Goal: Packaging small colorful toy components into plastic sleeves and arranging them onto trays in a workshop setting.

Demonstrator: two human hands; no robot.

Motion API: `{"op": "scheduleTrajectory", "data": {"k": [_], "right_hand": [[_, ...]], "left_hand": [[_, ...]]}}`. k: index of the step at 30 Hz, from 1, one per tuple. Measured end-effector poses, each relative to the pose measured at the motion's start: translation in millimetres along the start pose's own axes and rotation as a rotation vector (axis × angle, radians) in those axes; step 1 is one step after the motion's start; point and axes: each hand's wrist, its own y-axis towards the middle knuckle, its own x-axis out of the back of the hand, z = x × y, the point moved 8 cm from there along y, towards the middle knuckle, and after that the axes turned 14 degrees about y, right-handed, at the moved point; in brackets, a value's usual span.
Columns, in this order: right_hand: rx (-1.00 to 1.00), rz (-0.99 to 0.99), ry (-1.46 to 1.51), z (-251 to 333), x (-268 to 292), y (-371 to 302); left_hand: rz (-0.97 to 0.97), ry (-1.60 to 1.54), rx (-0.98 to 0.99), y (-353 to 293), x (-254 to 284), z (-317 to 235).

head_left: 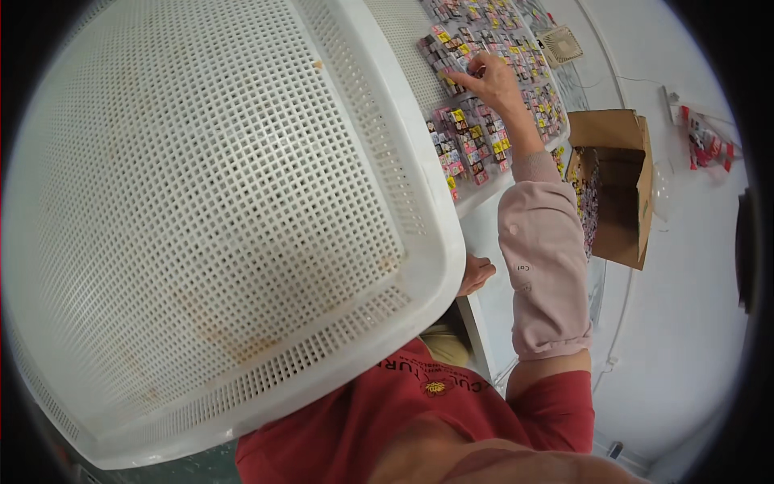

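My right hand (493, 84) is stretched out over a white perforated tray (407, 60) at the upper middle. Its thumb and forefinger close around a cluster of small packets (458, 71) with pink, black and yellow printing. More such packets (476, 141) lie in rows and blocks on that tray, around and below the hand. My left hand (476, 274) shows only in part, beyond the rounded corner of a big white perforated tray (431, 189). Its fingers are curled near the table edge, and whatever they may hold is hidden.
The big tray fills the left half of the view, its mesh stained brown in places. To the right stands an open cardboard box (621, 189) with many small packets inside. A beige square fan-like device (562, 45) and a red-and-white bag (704, 139) are farther off by the white wall.
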Motion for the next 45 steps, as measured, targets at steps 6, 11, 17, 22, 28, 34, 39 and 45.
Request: {"op": "scheduleTrajectory", "data": {"k": [6, 11, 17, 22, 28, 34, 39, 45], "right_hand": [[-0.201, -0.041, 0.266, -16.8, 2.7, 1.4], [-0.235, -0.065, 0.191, -33.6, 6.7, -4.0], [-0.303, -0.106, 0.185, -34.4, 7.3, -10.1], [-0.26, -0.069, 0.164, -20.7, -5.0, -11.6], [-0.289, -0.033, 0.171, -22.4, -10.8, -10.6], [-0.316, -0.038, 0.216, -27.6, -7.1, -9.1], [-0.303, -0.087, 0.18, -27.1, -1.6, -9.5], [-0.349, -0.073, 0.184, -34.0, 5.4, -9.5]], "left_hand": [[-0.011, -0.002, -0.079, -7.2, -20.4, 7.8], [0.0, 0.044, -0.04, -5.2, -21.8, 2.2], [-0.003, -0.086, 0.006, -11.4, -14.3, 0.8], [0.006, -0.287, 0.051, -13.0, -14.8, -3.8], [0.02, -0.517, 0.104, -15.9, -10.3, -3.4], [0.032, -0.741, 0.155, -12.9, -3.7, -0.8], [0.043, -0.923, 0.202, -10.8, 2.9, 3.0], [0.06, -1.142, 0.246, -0.5, 10.0, 5.9]]}}
